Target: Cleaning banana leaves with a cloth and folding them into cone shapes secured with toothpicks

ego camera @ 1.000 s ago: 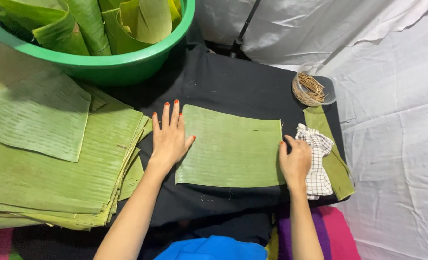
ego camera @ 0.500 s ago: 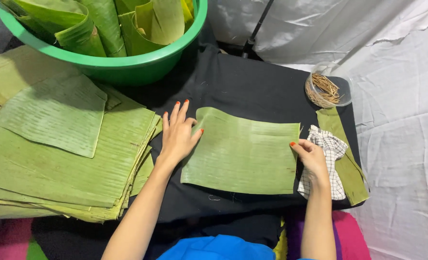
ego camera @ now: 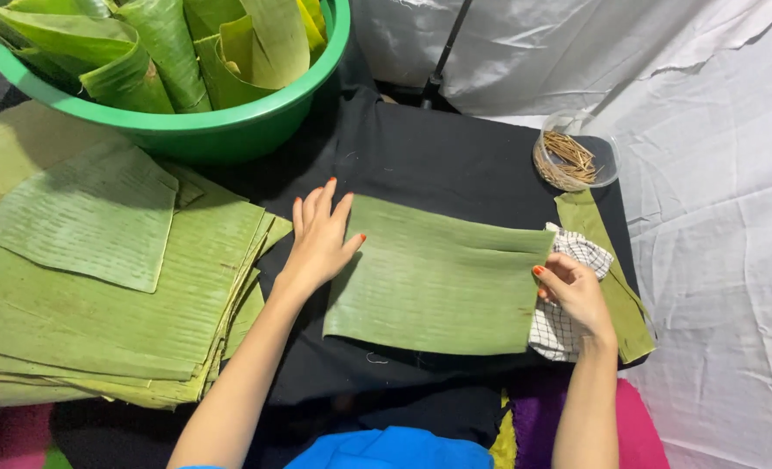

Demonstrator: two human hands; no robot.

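Observation:
A rectangular green banana leaf piece (ego camera: 438, 278) lies flat on the black cloth-covered table (ego camera: 429, 161). My left hand (ego camera: 319, 239) rests open and flat at the leaf's left edge, fingers spread. At the leaf's right edge, my right hand (ego camera: 574, 291) lies on a checked white cloth (ego camera: 577, 260), its fingers curled onto it.
A thick stack of cut banana leaves (ego camera: 99, 269) fills the left side. A green basin (ego camera: 230, 122) with rolled leaves stands at the back left. A small clear bowl of thin sticks (ego camera: 568, 161) sits at the back right, with a narrow leaf strip (ego camera: 612, 278) below it. White sheeting hangs behind.
My right hand has shifted off the leaf's right edge onto the checked cloth. The left hand stays flat at the left edge. The camera view has moved.

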